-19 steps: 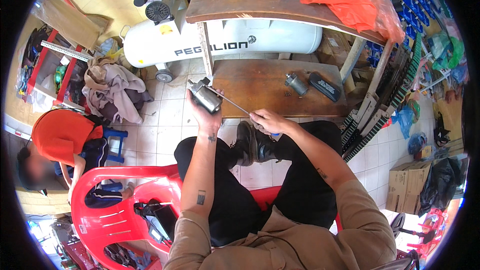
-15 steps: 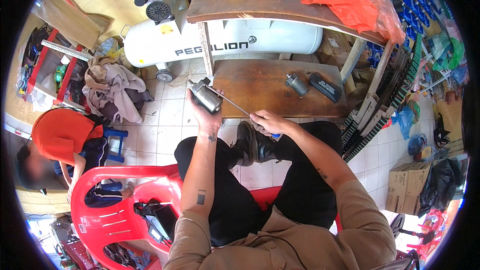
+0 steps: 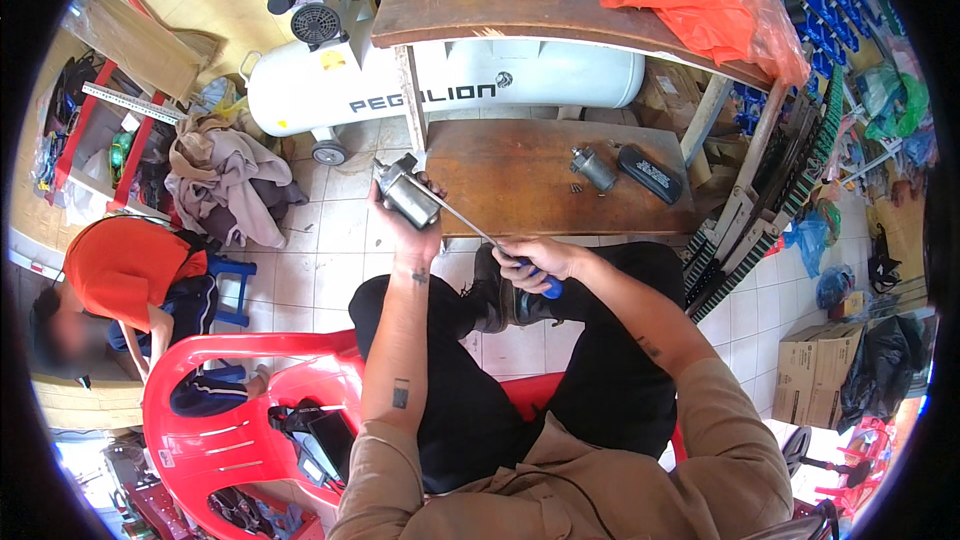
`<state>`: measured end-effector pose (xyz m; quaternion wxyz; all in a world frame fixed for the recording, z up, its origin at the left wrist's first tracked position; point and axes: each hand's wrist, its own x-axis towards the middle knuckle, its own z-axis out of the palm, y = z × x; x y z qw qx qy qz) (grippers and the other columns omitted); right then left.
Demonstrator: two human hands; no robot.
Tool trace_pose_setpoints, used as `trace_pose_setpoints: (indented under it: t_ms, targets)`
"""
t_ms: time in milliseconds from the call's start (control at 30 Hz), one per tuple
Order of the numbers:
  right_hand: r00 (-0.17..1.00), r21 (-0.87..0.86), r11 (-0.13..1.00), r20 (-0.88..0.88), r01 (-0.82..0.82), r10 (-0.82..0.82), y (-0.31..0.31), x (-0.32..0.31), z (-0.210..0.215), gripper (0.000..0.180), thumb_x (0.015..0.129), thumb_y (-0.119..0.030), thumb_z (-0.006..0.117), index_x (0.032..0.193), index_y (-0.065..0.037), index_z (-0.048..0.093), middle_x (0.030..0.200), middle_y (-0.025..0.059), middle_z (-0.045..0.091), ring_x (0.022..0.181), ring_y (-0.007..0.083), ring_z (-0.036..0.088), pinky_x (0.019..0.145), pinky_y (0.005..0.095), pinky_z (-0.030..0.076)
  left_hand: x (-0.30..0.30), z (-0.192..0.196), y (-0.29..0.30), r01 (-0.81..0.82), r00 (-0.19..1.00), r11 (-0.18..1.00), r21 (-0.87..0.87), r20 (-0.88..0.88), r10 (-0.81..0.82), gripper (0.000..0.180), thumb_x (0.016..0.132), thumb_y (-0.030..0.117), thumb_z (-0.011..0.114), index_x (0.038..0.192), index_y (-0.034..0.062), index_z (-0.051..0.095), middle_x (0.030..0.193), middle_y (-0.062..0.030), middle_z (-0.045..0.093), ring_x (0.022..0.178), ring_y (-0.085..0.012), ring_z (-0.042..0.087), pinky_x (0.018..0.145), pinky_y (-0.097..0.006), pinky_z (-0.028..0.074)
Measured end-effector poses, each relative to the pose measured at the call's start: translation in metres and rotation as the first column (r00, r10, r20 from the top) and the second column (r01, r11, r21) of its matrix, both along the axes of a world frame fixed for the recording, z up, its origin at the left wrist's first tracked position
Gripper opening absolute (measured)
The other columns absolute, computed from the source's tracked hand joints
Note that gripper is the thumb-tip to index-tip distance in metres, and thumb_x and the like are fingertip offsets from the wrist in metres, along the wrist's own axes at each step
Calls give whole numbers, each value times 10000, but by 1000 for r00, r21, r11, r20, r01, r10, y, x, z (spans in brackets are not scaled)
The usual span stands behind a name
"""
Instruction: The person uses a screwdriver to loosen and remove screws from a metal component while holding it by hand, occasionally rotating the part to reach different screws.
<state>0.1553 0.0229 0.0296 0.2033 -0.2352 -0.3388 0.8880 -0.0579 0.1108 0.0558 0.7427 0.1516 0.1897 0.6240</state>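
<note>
Cradled in my left hand point(image 3: 405, 230) is a silver cylindrical motor point(image 3: 411, 202) with a darker cap at its upper end. My right hand point(image 3: 535, 262) grips a long screwdriver point(image 3: 462, 217) by its blue handle. The shaft runs up and left, and its tip meets the motor near the capped end; the exact contact is too small to make out. A second, similar motor point(image 3: 594, 169) lies on the low wooden shelf point(image 3: 500, 180), with a few tiny dark parts point(image 3: 576, 188) beside it. Right of that sits a black oblong case point(image 3: 650, 174).
Behind the shelf lies a white air compressor tank point(image 3: 300, 90). Green-edged racks point(image 3: 740, 225) lean at the right. A red plastic chair point(image 3: 190, 370) stands at my left, with a person in an orange shirt point(image 3: 130, 265) bending beyond it. A cardboard box point(image 3: 815, 375) stands at the lower right.
My right hand has turned the screwdriver, so more of its blue handle shows. The left hand and the motor have shifted slightly, and the fingers have moved a little.
</note>
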Motion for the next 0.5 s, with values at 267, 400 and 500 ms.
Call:
trace_pose_setpoints:
  t_ms: [267,400,500]
  targets:
    - [931,-349,920,-362,-176,41,-23,1,20,442,1052,-466,321,744,-151,362,554,-57,268,360,11,233,263,187,208,-2,11,-1,185,982,982,22,19,-186,531,874,579,453,1132,141,608,826,-48,540,704,-193,500,711,-335,421]
    - [774,-457,842,-629,-287,-77,-53,-16,7,444,1055,-445,318,734,-140,348,546,-48,263,350,30,244,251,196,200,8,7,-7,259,962,966,5,88,-258,554,863,590,463,1130,123,592,817,-34,512,688,-184,481,674,-316,414]
    - [787,-437,879,-603,-189,-131,-63,-23,4,446,1058,-440,309,734,-136,346,545,-46,257,347,35,238,257,199,207,17,5,-9,279,957,960,-34,91,-275,594,863,605,457,1121,82,572,810,-37,514,674,-186,480,632,-311,408]
